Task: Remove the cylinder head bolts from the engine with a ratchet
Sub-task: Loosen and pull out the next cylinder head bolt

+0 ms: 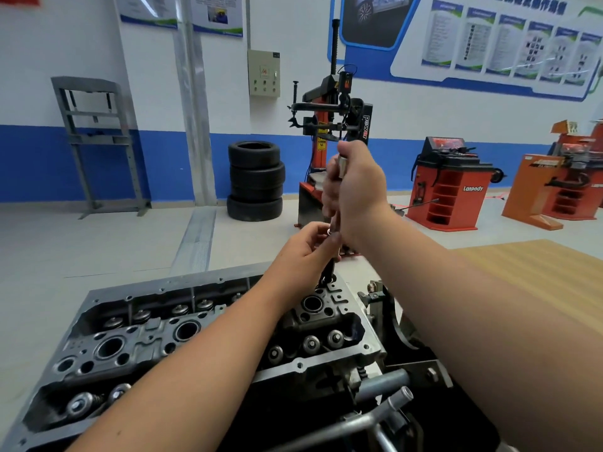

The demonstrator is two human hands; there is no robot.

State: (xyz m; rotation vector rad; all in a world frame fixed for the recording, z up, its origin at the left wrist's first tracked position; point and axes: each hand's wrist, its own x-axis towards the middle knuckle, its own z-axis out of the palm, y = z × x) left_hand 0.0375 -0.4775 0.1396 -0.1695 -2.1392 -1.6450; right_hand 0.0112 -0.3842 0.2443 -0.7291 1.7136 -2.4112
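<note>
Where the cylinder head (208, 334) sits on its stand in a workshop with stacked tyres (255, 181), a wooden table (535, 272) is seen right. The ratchet (342, 166) is gripped upright by the closed right hand (355, 190); its extension (329, 265) is pinched by the left hand (310, 246) above the head's far edge.

The engine (208, 337) sits in front, low. Above its far right corner the right hand (355, 187) is over the left hand (310, 246). Behind on the floor, tyres (255, 181) stand left of a tyre changer (329, 141).
</note>
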